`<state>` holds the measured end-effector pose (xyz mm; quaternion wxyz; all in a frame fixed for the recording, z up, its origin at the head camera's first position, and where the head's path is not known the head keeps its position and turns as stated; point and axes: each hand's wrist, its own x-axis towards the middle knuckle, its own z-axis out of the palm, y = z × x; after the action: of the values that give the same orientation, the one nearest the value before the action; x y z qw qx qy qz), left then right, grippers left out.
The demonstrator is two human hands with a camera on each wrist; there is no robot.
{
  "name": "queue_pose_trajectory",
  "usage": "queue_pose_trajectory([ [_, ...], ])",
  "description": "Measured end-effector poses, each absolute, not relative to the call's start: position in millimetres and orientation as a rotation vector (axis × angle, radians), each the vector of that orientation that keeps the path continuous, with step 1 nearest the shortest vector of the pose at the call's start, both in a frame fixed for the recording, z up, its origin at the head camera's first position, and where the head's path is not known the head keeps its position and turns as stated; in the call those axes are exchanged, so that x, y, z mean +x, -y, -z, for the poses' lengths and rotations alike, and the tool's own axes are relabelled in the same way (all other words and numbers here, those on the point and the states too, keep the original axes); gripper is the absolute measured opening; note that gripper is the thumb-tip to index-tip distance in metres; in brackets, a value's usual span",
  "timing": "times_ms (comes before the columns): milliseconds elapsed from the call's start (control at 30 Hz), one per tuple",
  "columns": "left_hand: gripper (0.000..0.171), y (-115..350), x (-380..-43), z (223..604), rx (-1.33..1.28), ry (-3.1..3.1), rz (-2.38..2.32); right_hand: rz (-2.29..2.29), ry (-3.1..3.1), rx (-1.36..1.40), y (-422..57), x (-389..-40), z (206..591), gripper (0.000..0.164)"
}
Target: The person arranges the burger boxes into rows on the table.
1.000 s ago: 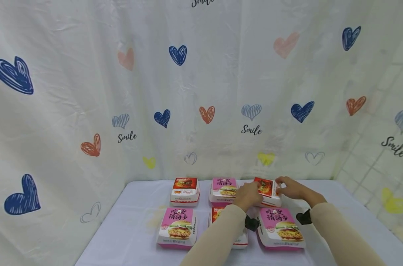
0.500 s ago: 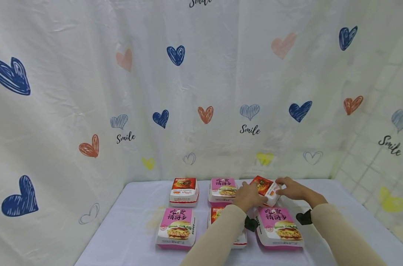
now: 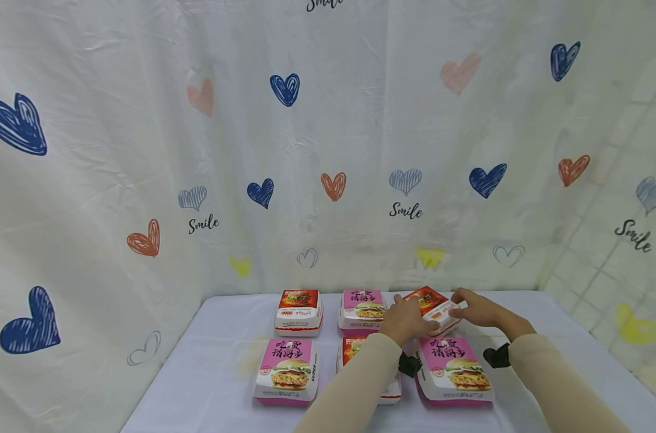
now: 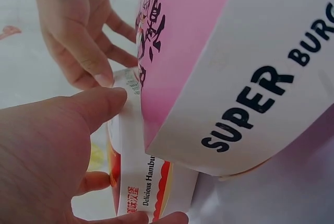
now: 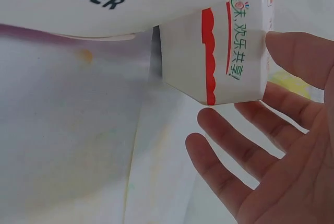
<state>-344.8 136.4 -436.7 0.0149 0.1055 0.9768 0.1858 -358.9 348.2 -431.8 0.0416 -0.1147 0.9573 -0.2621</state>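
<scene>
In the head view, a red-and-white paper burger box at the back right of the table stands turned at an angle between both hands. My left hand holds its left side. In the left wrist view, the thumb lies along the top edge, with the other fingers by the lettered side. My right hand grips the opposite end; the right wrist view has its thumb at the top edge and fingers spread beside the wall. Right in front sits a pink "Super Burger" box.
Another red-and-white box and a pink box stand along the back. In front are a pink box and a red-and-white box, partly covered by the left sleeve. A heart-printed curtain hangs behind the white table.
The red-and-white box between my hands has turned, its far end swinging left and its near end right. Both hands stay on it; the other boxes keep their places.
</scene>
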Motion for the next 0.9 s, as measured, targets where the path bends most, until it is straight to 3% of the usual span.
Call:
queue_pose_trajectory([
  [500,0.064,-135.7,-345.8,438.5,0.377,-3.053,-0.532,0.838,-2.939,-0.329,-349.0,-356.0,435.0,0.033],
  [900,0.051,-135.9,-350.1,438.3,0.401,-3.063,-0.501,0.890,-2.878,-0.314,-347.7,-356.1,437.3,0.047],
])
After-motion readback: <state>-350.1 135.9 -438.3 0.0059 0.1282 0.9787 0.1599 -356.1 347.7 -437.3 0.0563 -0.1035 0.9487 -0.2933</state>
